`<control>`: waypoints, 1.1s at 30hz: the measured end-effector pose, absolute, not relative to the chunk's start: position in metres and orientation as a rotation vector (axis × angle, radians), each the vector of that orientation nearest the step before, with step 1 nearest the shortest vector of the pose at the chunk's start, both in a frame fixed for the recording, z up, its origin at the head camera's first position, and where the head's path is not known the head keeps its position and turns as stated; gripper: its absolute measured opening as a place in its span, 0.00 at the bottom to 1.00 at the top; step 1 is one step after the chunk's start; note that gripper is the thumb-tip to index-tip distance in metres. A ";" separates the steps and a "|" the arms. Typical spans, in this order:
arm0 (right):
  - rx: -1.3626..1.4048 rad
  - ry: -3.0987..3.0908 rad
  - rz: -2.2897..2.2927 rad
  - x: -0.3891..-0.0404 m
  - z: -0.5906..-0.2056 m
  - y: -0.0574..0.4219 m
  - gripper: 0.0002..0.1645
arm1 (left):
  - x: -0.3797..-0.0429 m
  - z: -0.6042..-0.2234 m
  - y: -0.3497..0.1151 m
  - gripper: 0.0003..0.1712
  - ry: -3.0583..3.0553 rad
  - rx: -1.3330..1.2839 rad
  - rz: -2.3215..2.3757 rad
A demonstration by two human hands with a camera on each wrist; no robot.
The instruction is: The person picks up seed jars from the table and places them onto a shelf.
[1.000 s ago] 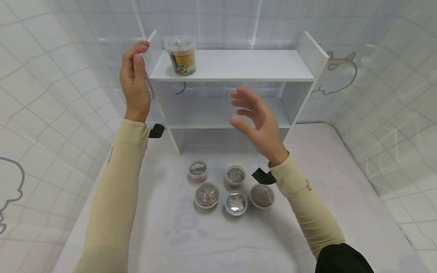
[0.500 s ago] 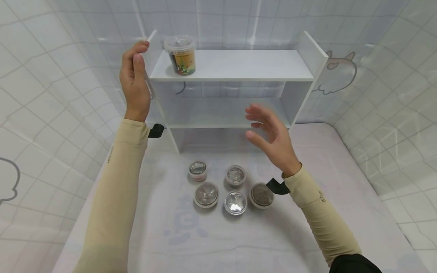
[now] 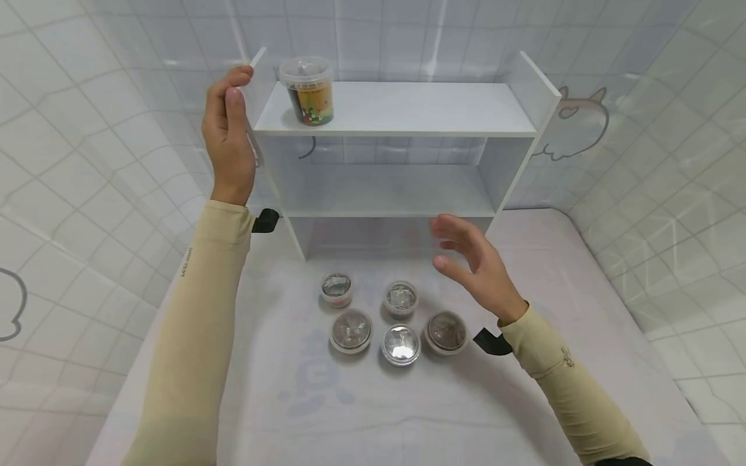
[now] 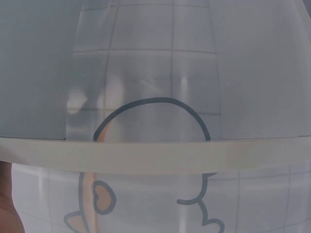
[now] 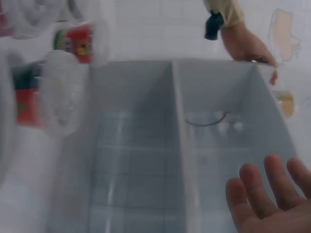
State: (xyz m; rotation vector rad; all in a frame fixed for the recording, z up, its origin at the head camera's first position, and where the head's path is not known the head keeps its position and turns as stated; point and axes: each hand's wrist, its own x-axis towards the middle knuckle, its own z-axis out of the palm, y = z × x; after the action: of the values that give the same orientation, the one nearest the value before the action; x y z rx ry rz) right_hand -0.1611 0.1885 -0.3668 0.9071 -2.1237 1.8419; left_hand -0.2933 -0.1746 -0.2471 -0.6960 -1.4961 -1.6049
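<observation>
A white shelf unit (image 3: 396, 110) stands at the back of the table. My left hand (image 3: 232, 103) grips its left side panel near the top, fingers curled over the panel's edge; the left wrist view shows only that edge (image 4: 155, 155) and the wall behind. A lidded clear jar (image 3: 307, 90) with a colourful label stands on the top shelf, close to that hand. My right hand (image 3: 460, 249) hovers with relaxed fingers and holds nothing, in front of the shelf's foot and above several small lidded jars (image 3: 401, 343) on the table. The right wrist view shows its fingertips (image 5: 262, 194) before the shelf.
The two lower shelves (image 3: 384, 191) hold nothing. Tiled walls with cartoon drawings (image 3: 574, 123) close in on the left, back and right. The white table (image 3: 326, 414) carries a faint print near the front.
My right hand has come down and to the right, from in front of the middle shelf to just above the jars on the table. The left hand has kept its grip.
</observation>
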 end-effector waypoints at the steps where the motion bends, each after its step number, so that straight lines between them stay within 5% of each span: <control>1: 0.907 -2.135 1.849 -0.160 -0.370 0.190 0.39 | -0.293 -0.247 -0.175 0.18 -1.496 -0.698 -1.601; 33: 0.767 -2.465 1.890 -0.117 -0.452 0.251 0.48 | -0.294 -0.248 -0.175 0.18 -1.461 -0.719 -1.596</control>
State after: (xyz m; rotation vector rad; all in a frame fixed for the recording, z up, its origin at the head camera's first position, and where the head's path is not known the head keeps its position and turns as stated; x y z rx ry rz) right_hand -0.1170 0.2513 -0.4519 0.7666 -2.4653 1.8903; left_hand -0.2936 -0.1749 -0.2480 -0.7188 -1.4614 -1.5959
